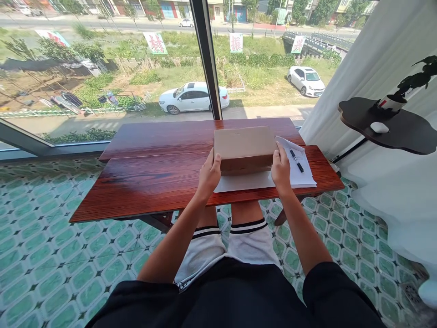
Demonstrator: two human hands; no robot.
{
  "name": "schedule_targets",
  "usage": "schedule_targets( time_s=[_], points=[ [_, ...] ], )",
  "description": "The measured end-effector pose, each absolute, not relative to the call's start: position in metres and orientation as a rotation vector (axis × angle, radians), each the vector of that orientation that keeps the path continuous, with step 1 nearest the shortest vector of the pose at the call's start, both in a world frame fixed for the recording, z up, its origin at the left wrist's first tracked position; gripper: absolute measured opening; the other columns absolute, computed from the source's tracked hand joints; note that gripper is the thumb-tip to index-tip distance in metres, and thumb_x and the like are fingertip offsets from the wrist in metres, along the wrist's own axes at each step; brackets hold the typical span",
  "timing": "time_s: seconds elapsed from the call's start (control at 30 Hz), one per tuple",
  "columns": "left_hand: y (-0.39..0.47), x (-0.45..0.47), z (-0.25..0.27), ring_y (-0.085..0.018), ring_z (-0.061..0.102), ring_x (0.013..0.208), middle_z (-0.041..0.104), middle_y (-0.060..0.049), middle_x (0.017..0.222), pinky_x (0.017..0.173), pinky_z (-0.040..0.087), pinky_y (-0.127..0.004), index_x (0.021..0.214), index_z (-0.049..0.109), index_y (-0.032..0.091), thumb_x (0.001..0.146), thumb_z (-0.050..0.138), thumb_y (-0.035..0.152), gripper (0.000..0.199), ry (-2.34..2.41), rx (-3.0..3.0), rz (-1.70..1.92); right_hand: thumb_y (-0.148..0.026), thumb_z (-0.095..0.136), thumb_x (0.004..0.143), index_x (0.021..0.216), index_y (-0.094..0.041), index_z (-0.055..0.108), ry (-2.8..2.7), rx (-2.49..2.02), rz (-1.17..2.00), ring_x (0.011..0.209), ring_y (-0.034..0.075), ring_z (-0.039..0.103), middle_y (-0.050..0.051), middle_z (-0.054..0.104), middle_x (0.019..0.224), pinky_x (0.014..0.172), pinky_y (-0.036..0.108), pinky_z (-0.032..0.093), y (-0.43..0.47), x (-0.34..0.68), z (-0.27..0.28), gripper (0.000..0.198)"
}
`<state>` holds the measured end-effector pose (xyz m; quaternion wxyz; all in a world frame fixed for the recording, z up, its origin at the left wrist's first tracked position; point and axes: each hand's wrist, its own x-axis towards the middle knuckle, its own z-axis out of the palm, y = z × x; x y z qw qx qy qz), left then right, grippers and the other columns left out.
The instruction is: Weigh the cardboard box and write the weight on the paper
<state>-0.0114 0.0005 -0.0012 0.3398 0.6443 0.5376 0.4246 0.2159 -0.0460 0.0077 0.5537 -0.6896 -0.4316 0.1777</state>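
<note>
While holding a brown cardboard box [244,142] between left hand [209,174] and right hand [281,167], looks down over a long, glossy, reddish-brown wooden table [146,184] with streaked grain. Grips the box by opposite ends, with both hands spread as far apart as its length. Has it right of the table's middle, above a white sheet [244,183]; cannot tell whether resting there or slightly raised. Just beside the box, on the right, finds papers [303,179] with a black pen [296,160] lying aslant on top. Around the table, meets a floor [51,259] of green tiles with small dark diamonds at the joints. To the right, has a hanging white curtain [367,196] and, in front of it, a dark, wavy-edged stand [409,132] bearing a potted plant [392,104] and a small, rounded white object [379,127]. Ahead, through a dark-framed window [207,59], faces two white cars [191,98], sunlit grass [259,79] and a road [136,26].
</note>
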Motion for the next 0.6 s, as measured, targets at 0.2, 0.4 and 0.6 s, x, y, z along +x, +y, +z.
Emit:
schedule_targets(
  time_s=[0.2,0.4,0.6],
  points=[
    [0.002,-0.024,0.004,-0.027,0.048,0.145,0.054,-0.008,0.156,0.124,0.032,-0.045,0.150,0.051,0.024,0.102,0.035,0.046,0.055,1.408,1.664,1.162,-0.045,0.033,0.095,0.145,-0.017,0.056,-1.039,-1.593,0.440,0.146,0.023,0.045,0.008,0.052,0.153,0.128,0.045,0.031,-0.041,0.201,0.011,0.062],
    [0.005,-0.044,0.004,-0.027,0.051,0.142,0.060,-0.008,0.149,0.122,0.036,-0.045,0.143,0.057,0.026,0.101,0.038,0.052,0.054,1.424,1.663,1.236,-0.046,0.035,0.093,0.150,-0.016,0.052,-1.065,-1.596,0.500,0.146,0.023,0.046,0.006,0.050,0.154,0.128,0.045,0.032,-0.034,0.185,0.012,0.066],
    [0.005,-0.068,0.004,-0.026,0.050,0.143,0.059,-0.009,0.149,0.124,0.034,-0.044,0.142,0.059,0.025,0.101,0.037,0.052,0.054,1.455,1.655,1.305,-0.048,0.035,0.094,0.148,-0.015,0.055,-1.145,-1.544,0.522,0.146,0.023,0.046,0.007,0.052,0.153,0.128,0.044,0.032,-0.030,0.164,0.013,0.066]
  ],
)
